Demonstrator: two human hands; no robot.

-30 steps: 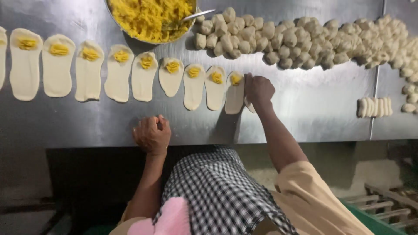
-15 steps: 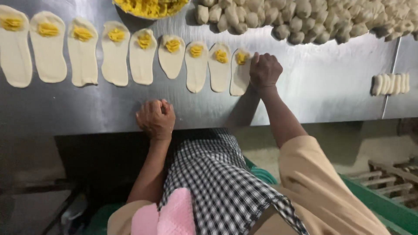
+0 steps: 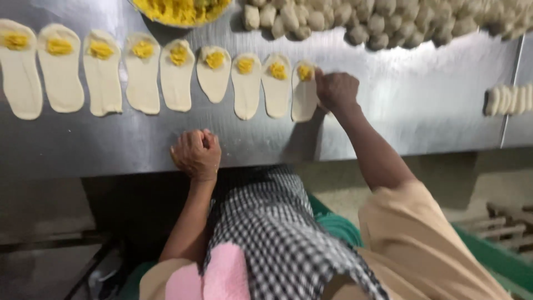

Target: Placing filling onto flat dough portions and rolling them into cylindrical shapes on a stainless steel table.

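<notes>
The right hand (image 3: 336, 89) reaches out over the steel table (image 3: 422, 111) with its fingers curled, touching the right edge of the last dough strip (image 3: 304, 91) in the row; whether it pinches the dough or only presses on it cannot be told. That strip lies just left of the hand, a dab of yellow filling (image 3: 304, 72) at its far end. Further left of the hand runs the row of filled dough strips (image 3: 141, 75), side by side with narrow gaps between them. To the right of the hand the steel is bare as far as a small stack of dough pieces (image 3: 508, 100) near a seam in the table. Beyond the hand lies a heap of dough balls (image 3: 388, 22), and beyond and to the left, a bowl of yellow filling (image 3: 180, 11) cut off by the frame edge.

The left hand (image 3: 195, 154) is a closed fist resting at the table's near edge, holding nothing visible, with bare steel between it and the strips.
</notes>
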